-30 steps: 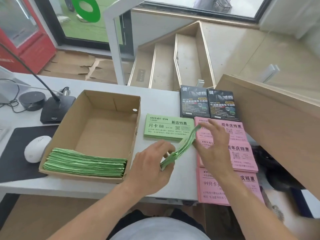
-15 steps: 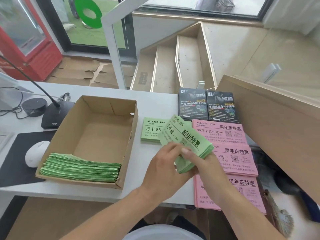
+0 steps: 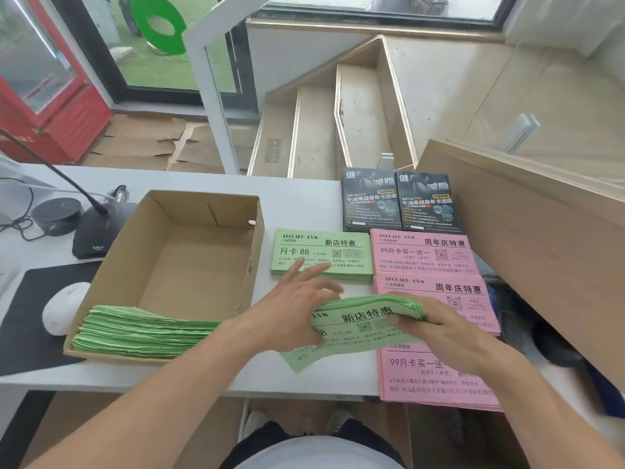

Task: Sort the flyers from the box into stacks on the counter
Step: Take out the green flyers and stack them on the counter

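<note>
while your right hand [image 3: 436, 328] grips a green bundle [image 3: 365, 328] and your left hand [image 3: 297, 309] lies flat-fingered on it, the cardboard box [image 3: 189, 265] holds green flyers [image 3: 142, 333].

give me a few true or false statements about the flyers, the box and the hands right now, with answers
1. The cardboard box holds green flyers. True.
2. The right hand grips a pink bundle. False: it grips a green bundle.
3. Two black flyer stacks lie behind the pink stacks. True.
4. The left hand is inside the box. False: it rests on the bundle outside it, fingers spread.
5. The counter's green stack lies right of the pink ones. False: left.
</note>
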### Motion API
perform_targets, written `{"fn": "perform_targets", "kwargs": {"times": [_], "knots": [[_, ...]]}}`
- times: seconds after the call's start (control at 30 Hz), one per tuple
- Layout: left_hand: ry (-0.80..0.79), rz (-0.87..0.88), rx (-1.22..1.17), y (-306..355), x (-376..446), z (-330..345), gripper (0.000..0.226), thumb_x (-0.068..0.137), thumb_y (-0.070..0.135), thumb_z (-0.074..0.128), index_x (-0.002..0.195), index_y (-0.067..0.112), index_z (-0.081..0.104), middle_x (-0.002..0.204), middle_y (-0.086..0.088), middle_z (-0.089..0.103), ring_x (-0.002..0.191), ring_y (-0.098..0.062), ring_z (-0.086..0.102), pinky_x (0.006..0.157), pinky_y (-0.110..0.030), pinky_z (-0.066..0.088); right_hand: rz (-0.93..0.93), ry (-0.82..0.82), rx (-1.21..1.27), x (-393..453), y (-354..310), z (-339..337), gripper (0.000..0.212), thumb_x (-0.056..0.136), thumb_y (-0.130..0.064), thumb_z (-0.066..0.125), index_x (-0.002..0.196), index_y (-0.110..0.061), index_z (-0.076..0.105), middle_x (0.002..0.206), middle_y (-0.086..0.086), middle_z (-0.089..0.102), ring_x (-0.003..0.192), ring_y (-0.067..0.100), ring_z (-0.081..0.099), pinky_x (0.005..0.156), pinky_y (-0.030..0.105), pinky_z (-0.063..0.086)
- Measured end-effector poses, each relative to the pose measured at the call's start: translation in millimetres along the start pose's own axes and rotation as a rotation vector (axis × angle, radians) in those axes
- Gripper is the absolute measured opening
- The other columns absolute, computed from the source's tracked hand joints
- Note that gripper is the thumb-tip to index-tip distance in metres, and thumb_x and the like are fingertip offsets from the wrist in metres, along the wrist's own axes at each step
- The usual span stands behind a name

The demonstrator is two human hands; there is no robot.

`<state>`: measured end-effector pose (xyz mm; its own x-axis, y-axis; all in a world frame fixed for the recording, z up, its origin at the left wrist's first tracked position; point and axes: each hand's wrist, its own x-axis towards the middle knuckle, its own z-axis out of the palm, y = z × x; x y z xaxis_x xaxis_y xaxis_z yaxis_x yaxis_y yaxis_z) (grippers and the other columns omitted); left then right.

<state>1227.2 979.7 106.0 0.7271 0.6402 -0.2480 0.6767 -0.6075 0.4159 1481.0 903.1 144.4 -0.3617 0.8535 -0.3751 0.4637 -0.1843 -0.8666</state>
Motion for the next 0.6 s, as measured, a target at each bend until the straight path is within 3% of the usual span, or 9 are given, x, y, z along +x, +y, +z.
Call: {"fn": "perform_targets", "kwargs": {"times": [0.03,0.07,0.1,0.2,0.23,0.3,0.47,0.6], "knots": [[-0.053,-0.066,-0.042,2,-1,-4,0.039,0.087,0.035,0.073,0.123,0.029,0.061,0.134,0.009,0.06,0.137,-0.02,0.043,0.116,-0.03,0.027,-0.005,-0.002,-0.006,1,1,0,0.036,0.107,-0.016,0.046,0.127,-0.041,0.062,0.124,-0.029,0.067,0.119,-0.009,0.058,0.098,0.014,0.046],[-0.055,-0.119,-0.048,2,-2,-7,0.023,0.089,0.038,0.07,0.109,0.028,0.062,0.114,0.008,0.067,0.115,-0.023,0.056,0.096,-0.03,0.042,-0.006,0.007,0.004,4,3,2,0.034,0.107,-0.019,0.047,0.127,-0.041,0.062,0.123,-0.029,0.067,0.118,-0.009,0.058,0.097,0.014,0.047],[0.003,-0.14,-0.002,0,-3,-9,0.018,0.091,0.038,0.067,0.103,0.027,0.061,0.103,0.008,0.066,0.101,-0.023,0.059,0.079,-0.033,0.043,-0.008,0.044,0.009,9,7,4,0.031,0.106,-0.022,0.049,0.127,-0.041,0.063,0.123,-0.028,0.068,0.118,-0.008,0.059,0.096,0.016,0.048],[0.188,-0.155,0.247,-6,-6,-15,0.014,0.096,0.037,0.057,0.103,0.026,0.059,0.103,0.009,0.062,0.095,-0.021,0.061,0.063,-0.033,0.035,-0.068,0.392,-0.066,25,18,11,0.018,0.097,-0.025,0.066,0.111,-0.035,0.073,0.107,-0.021,0.072,0.103,0.001,0.063,0.082,0.021,0.053],[0.216,-0.177,0.287,-6,-7,-15,0.013,0.097,0.036,0.054,0.105,0.027,0.059,0.105,0.009,0.061,0.095,-0.02,0.061,0.061,-0.032,0.033,-0.081,0.487,-0.098,31,22,14,0.015,0.094,-0.023,0.071,0.105,-0.033,0.074,0.102,-0.021,0.072,0.098,0.003,0.063,0.076,0.021,0.052],[0.201,-0.214,0.352,-9,-7,-10,0.014,0.099,0.034,0.052,0.109,0.028,0.059,0.108,0.008,0.06,0.097,-0.02,0.062,0.061,-0.031,0.03,-0.05,0.525,-0.107,42,33,24,0.015,0.09,-0.021,0.077,0.099,-0.033,0.075,0.094,-0.023,0.073,0.087,0.001,0.065,0.067,0.021,0.05],[0.013,-0.274,0.319,-33,-9,14,0.025,0.098,0.022,0.055,0.123,0.027,0.058,0.118,0.008,0.062,0.112,-0.022,0.062,0.07,-0.032,0.034,0.058,0.427,-0.364,62,71,46,0.018,0.089,-0.029,0.077,0.092,-0.043,0.066,0.091,-0.019,0.069,0.081,-0.003,0.056,0.073,0.027,0.041],[0.07,-0.243,0.275,-38,-17,14,0.027,0.099,0.023,0.055,0.126,0.027,0.058,0.119,0.008,0.063,0.111,-0.021,0.061,0.075,-0.032,0.038,0.037,0.428,-0.389,59,71,47,0.014,0.091,-0.03,0.075,0.1,-0.039,0.068,0.091,-0.025,0.061,0.079,-0.006,0.05,0.073,0.02,0.034]]}}
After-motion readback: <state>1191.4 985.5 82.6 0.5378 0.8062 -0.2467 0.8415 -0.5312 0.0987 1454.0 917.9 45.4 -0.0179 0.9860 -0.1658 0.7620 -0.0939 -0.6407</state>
